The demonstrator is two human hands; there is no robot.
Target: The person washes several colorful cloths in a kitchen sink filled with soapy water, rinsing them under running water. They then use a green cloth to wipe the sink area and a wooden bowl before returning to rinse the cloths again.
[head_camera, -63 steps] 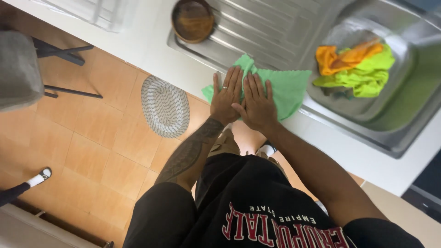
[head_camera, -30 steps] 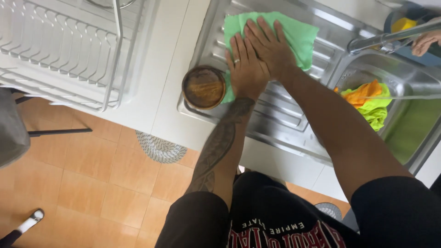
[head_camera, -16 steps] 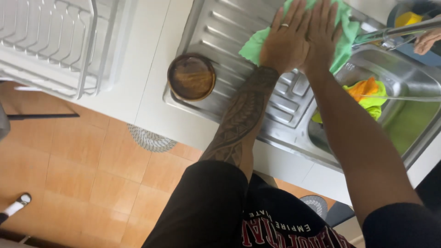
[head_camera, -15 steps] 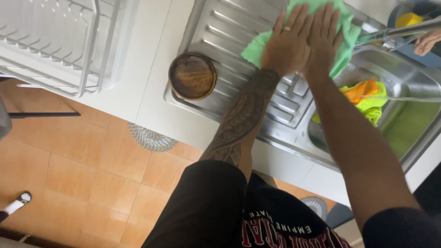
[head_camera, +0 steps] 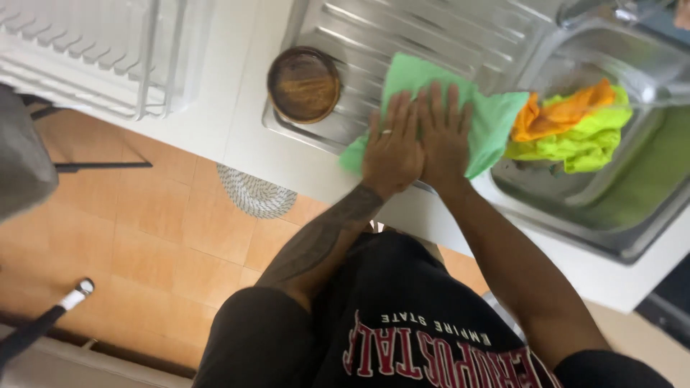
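Green microfibre fills the space under your palms: both your hands lie flat and open on the green cloth [head_camera: 460, 108], fingers spread and pressing down rather than pinching or clutching anything. Your left hand [head_camera: 392, 147] sits just beside your right hand [head_camera: 445, 136], the two touching along their inner edges, and a pale ring shows on one finger of the left. The cloth is spread across the ribbed steel draining board [head_camera: 402, 32], its near corner reaching the front edge of the counter and its far corner hanging towards the sink basin [head_camera: 611, 208]. Just beside the cloth, on the same draining board, a round brown bowl [head_camera: 304, 84] stands upright and apart from your fingers; what it holds is hard to make out, perhaps only a film of residue. Inside the basin lie an orange cloth [head_camera: 560, 111] and a yellow-green cloth [head_camera: 582, 140], bunched together and touching each other, close to the green one's far corner. Further out to the other side, a white wire dish rack [head_camera: 93, 57] sits on the white countertop [head_camera: 237, 129], well apart from your hands. Below the counter edge you can see orange floor tiles [head_camera: 144, 230], and a small round woven mat [head_camera: 256, 192] partly tucked under the counter.
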